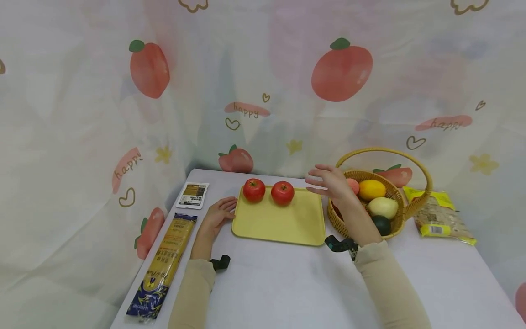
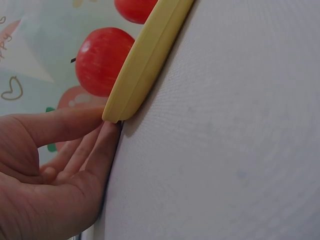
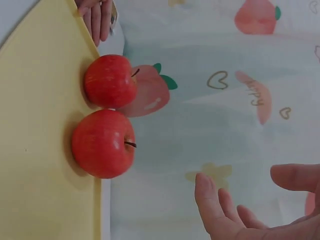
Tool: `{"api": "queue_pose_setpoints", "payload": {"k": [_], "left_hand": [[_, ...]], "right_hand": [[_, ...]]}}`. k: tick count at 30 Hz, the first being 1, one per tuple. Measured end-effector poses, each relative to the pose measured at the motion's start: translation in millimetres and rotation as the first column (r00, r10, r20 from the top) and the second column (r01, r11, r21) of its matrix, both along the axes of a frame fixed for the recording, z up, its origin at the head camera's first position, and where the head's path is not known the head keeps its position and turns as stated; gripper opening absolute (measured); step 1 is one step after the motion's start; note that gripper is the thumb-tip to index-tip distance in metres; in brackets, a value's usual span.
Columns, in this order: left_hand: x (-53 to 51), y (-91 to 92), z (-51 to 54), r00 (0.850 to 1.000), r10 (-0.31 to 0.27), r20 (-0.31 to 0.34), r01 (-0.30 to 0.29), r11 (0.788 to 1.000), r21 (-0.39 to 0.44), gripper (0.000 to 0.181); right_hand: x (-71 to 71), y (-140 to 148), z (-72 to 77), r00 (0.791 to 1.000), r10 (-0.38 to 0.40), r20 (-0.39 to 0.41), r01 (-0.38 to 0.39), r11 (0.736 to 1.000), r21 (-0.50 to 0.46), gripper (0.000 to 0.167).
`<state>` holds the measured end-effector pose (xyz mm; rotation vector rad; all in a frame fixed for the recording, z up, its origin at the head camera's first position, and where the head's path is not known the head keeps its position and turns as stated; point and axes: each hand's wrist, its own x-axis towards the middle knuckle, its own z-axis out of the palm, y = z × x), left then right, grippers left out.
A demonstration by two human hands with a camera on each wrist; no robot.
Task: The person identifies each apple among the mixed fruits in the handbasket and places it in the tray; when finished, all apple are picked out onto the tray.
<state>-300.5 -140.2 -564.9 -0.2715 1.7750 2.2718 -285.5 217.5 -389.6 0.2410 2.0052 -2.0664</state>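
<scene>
In the head view, my left hand [image 1: 215, 218] is at the left edge of a yellow tray [image 1: 283, 228]. The left wrist view shows its thumb and a finger pinching the rim of the tray [image 2: 142, 65]. Two red apples [image 1: 254, 190] lie side by side along the tray's far side. My right hand [image 1: 332, 183] hovers with spread, slightly bent fingers between the tray and a wicker basket [image 1: 400, 224]; nothing is in it. From the right wrist, both apples [image 3: 103, 143] show beyond its fingers, apart from them.
The basket, partly hidden by my right forearm, holds a yellow lemon-like fruit [image 1: 371, 189], a pale one [image 1: 383, 208] and a dark green one [image 1: 382, 225]. A yellow bag [image 1: 441, 217] lies to its right. Along the left edge are spaghetti [image 1: 164, 265] and a small packet [image 1: 192, 195].
</scene>
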Motion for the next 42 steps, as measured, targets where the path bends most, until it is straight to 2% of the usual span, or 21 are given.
{"api": "queue_pose_setpoints", "payload": {"k": [5,13,24,29,36,42], "left_hand": [[1.3,0.3,-0.2,1.0,0.003,0.007,-0.003,1.0,0.007,0.075],[1.0,-0.5,0.5,1.0,-0.006,0.005,0.006,1.0,0.016,0.075],[-1.2,-2.2,-3.1,1.0,-0.017,0.002,0.017,1.0,0.023,0.076],[-0.7,-1.1,-0.7,1.0,-0.02,0.013,0.02,1.0,0.014,0.076],[1.6,-0.2,0.8,0.999,-0.017,0.027,0.017,1.0,0.008,0.075],[2.2,-1.3,2.3,1.0,-0.026,0.017,0.025,1.0,0.013,0.075]], "right_hand": [[7.1,12.3,7.1,0.999,0.026,-0.027,-0.025,0.999,0.03,0.063],[15.1,36.3,12.2,1.0,0.012,-0.018,-0.011,0.998,0.068,0.066],[29.8,75.0,12.7,0.997,0.065,-0.036,-0.056,0.976,0.21,0.066],[34.6,95.2,8.8,0.997,0.075,-0.006,-0.072,0.973,0.221,0.067],[32.4,123.8,0.5,0.994,0.098,0.053,-0.108,0.963,0.249,0.07],[30.8,145.4,-6.1,0.988,0.128,0.082,-0.148,0.933,0.328,0.07]]}}
